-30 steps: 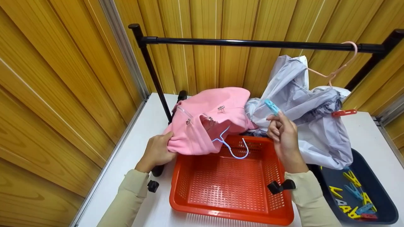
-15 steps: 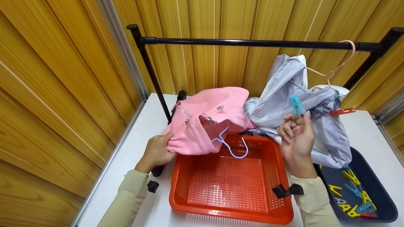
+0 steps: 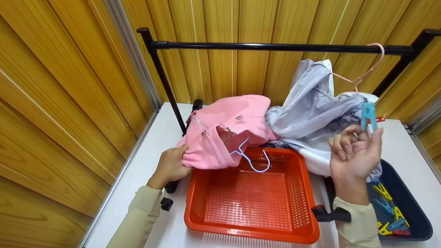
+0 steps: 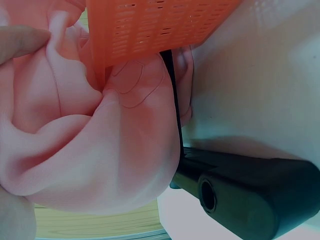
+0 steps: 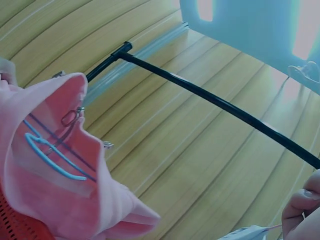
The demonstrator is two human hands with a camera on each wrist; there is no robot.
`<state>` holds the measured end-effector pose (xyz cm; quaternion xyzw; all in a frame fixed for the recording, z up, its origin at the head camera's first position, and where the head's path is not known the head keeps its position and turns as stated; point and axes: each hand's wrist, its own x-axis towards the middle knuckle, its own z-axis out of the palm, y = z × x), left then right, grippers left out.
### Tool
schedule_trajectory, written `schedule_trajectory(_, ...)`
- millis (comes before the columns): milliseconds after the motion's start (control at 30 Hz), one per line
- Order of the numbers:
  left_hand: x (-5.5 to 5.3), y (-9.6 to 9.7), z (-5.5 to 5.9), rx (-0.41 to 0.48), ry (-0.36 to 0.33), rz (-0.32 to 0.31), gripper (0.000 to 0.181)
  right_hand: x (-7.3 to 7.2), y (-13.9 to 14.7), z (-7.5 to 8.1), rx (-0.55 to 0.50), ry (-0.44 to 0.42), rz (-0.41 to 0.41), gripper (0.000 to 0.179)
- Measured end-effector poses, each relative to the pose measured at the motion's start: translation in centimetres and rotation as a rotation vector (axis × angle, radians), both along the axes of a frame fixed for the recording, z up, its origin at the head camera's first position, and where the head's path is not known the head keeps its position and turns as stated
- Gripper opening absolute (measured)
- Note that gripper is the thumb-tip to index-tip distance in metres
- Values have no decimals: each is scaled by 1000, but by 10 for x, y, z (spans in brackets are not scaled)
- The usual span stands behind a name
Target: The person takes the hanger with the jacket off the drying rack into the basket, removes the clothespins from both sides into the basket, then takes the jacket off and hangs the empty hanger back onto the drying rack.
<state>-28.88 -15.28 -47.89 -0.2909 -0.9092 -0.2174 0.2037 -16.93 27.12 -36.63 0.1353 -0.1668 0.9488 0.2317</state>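
Observation:
My left hand (image 3: 170,165) grips the lower left edge of a pink zip garment (image 3: 237,106), which lies bunched over the back rim of the red basket. Out of the garment's opening pokes a light blue hanger (image 3: 246,155), its hook over the basket; the right wrist view also shows this hanger (image 5: 55,155) inside the pink cloth. My right hand (image 3: 356,158), palm turned up, pinches a blue clothespin (image 3: 368,115) by its end between thumb and fingers. Behind that hand a pale grey-white garment (image 3: 310,100) hangs on a pink hanger (image 3: 368,69), with a red clothespin (image 3: 380,119) at its side.
A black rack bar (image 3: 268,46) spans the back, its foot (image 4: 250,195) standing close to the pink cloth in the left wrist view. The red basket (image 3: 251,237) stands in front. To the right, a dark tray (image 3: 418,206) holds several clothespins. Wooden panels (image 3: 220,20) rise behind.
My right hand has moved to the right with the blue clothespin, from beside the pink garment to in front of the red clothespin, turning palm up. My left hand keeps its grip.

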Motion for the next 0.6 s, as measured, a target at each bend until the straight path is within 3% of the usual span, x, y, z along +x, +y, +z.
schedule_trajectory(367,0,0,0,-8,12,-7,29,18,19,7,-79,-58,-215,64)
schedule_trajectory(600,0,0,0,1,21,-8,28,24,33,5,-147,-56,-258,67)
